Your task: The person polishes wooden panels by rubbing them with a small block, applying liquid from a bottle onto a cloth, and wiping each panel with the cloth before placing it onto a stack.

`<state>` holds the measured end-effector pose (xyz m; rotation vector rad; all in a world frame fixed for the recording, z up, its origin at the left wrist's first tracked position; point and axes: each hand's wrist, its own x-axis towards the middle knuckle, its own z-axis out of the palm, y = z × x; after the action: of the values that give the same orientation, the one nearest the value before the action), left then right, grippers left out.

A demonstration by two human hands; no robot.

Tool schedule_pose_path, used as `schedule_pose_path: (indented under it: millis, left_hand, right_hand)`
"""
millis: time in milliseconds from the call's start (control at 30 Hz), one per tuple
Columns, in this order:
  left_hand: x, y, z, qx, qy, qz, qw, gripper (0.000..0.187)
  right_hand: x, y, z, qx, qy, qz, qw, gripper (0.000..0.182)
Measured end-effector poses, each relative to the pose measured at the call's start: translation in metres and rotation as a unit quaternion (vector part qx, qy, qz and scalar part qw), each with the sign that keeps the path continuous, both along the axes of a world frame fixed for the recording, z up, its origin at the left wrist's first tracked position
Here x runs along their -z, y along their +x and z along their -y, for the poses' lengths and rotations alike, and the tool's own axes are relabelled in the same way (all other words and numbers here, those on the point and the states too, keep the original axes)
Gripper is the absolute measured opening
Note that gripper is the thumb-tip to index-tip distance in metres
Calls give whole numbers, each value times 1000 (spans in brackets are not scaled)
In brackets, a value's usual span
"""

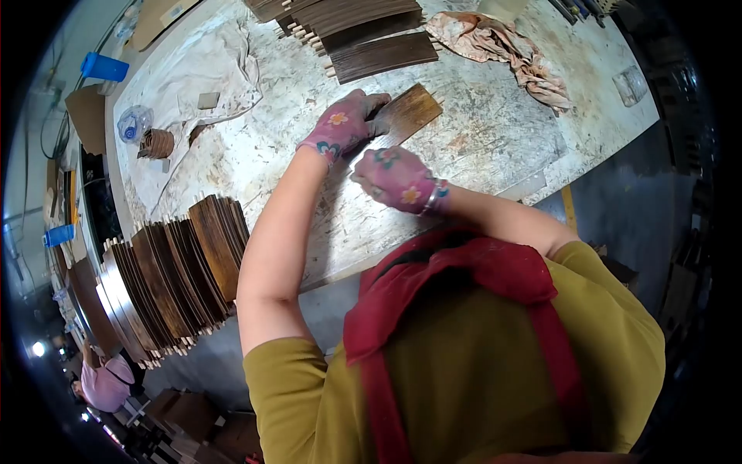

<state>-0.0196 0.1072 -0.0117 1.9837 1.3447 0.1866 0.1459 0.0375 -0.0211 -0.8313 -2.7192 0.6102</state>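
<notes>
**Head camera looking down on the table (479, 147)**

One wide, head-worn camera is facing forward and down, its round view darkening toward the corners. The torso (464, 363) is filling the lower part, close to the lens; the left hand (348, 126) and right hand (398, 179) are appearing near the middle; the table is spreading beyond them, and a distant person (108, 383) is showing at lower left.

Left hand (348, 124) on wooden slat (415, 110)
</notes>
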Motion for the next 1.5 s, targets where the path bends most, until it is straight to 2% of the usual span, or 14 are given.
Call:
schedule_pose_path:
  millis: [167, 333, 400, 533, 600, 700, 800, 933, 967, 1100, 1133, 1267, 1433, 1500]
  left_hand:
    - [3, -2, 0, 14, 16, 25, 999, 62]
    - [-3, -1, 4, 5, 7, 33, 999, 59]
    - [-1, 0, 1, 15, -4, 43, 999, 59]
    - [-21, 28, 32, -39, 145, -65, 987, 52]
    - [-25, 57, 56, -16, 330, -105, 938, 52]
    - [16, 89, 93, -83, 335, -37, 938, 69]
    - [17, 91, 104, -110, 365, -41, 923, 62]
    - [41, 91, 116, -129, 232, 23, 964, 49]
    - [50, 93, 118, -140, 228, 30, 963, 47]
    - [37, 93, 115, -165, 287, 48, 942, 42]
    - [34, 93, 113, -163, 286, 43, 943, 44]
    - [22, 91, 104, -130, 343, -8, 930, 50]
    - [23, 88, 98, -103, 239, 16, 965, 49]
    - [30, 90, 97, -127, 300, 38, 945, 38]
  right_hand:
    - [12, 7, -7, 18, 98, -3, 995, 10]
    - [8, 87, -52, 306, 55, 97, 946, 14]
    - [-4, 117, -69, 406, -7, -21, 914, 20]
    - [-21, 140, -81, 347, -92, -198, 912, 28]
    - [-28, 128, -90, 268, -138, -263, 917, 27]
    - [-61, 78, -97, 137, -191, -186, 954, 30]
    - [-68, 17, -91, -27, -251, -107, 962, 28]
    - [-46, -34, -82, -303, -134, 35, 943, 8]
    - [-37, -37, -80, -347, 19, 25, 937, 8]
    - [-28, -43, -86, -375, 117, 56, 918, 14]
    - [-28, -52, -89, -343, 170, 135, 914, 17]
    - [-11, -81, -131, -221, 150, 99, 959, 10]
    - [-27, -99, -126, -84, -111, -47, 989, 23]
    - [-15, -122, -126, -62, -138, -79, 985, 24]
